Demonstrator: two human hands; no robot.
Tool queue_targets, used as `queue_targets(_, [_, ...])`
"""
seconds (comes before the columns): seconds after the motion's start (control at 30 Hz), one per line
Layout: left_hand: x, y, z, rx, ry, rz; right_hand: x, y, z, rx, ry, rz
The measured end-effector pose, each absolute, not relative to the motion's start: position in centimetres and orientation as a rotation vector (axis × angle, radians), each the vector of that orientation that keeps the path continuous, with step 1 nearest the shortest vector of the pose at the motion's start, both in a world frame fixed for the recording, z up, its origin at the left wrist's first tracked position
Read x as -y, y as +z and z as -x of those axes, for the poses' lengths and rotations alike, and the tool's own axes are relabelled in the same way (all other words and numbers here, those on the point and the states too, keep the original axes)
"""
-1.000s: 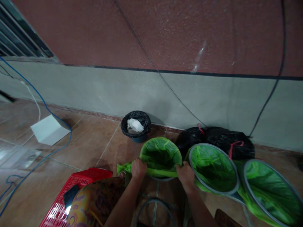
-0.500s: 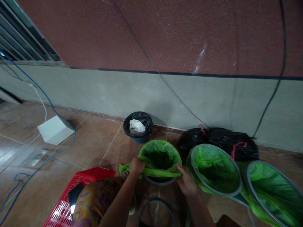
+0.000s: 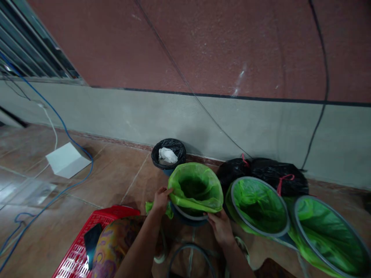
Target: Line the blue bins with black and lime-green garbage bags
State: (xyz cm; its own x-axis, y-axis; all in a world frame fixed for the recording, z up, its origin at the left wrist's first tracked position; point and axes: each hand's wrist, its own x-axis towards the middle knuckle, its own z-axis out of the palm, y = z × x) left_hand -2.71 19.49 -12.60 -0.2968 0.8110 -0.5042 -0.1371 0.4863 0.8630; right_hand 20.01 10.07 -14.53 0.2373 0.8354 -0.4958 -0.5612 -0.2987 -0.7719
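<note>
**Green-lined bin [image 3: 194, 189] tipped up since last frame, both hands shifted**

Bin's mouth now tilts up twd wall, dark blue underside showing at front. L hand [image 3: 160, 200]: fingers [image 3: 167, 190] closed on edge of green liner [image 3: 185, 200], loose liner tail [image 3: 153, 207] just beside them. R hand [image 3: 221, 227]: fingers [image 3: 211, 217] curled, part open, under bin's grey rim [image 3: 188, 217]; can't tell how firm the hold is.

Rel. to bin: behind it, small black-bagged bin [image 3: 168, 151] w/ white tissue [image 3: 165, 155] inside. To its right, 2nd green-lined bin [image 3: 258, 206], then 3rd green-lined bin [image 3: 327, 235], both tipped on their sides. Black bags [image 3: 278, 172] w/ red ties sit behind 2nd bin. Front left of it, red plastic crate [image 3: 95, 243] w/ phone [image 3: 92, 240] on top, partly under patterned cloth [image 3: 116, 247].
</note>
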Motion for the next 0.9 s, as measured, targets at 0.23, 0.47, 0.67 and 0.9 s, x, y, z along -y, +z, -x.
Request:
queue_targets(0.23, [-18.4, -14.1, 3.4, -1.699, 0.992, -0.507, -8.8, -14.5, -21.2, 0.373, 1.489, 1.326])
queue_targets(0.47, [-18.1, -14.5, 3.8, -1.671, 1.140, -0.471, -5.0, -14.5, -23.1, 0.375, 1.756, 1.299])
queue_targets(0.67, [-18.4, -14.0, 3.8, -1.485, 1.183, -0.404, -4.1, -13.3, -26.6, 0.423, 1.985, 1.288])
queue_targets(0.9, [-19.6, -13.9, 4.0, -1.325, 1.202, -0.300, -4.8, -12.4, -28.7, 0.554, 2.131, 1.415])
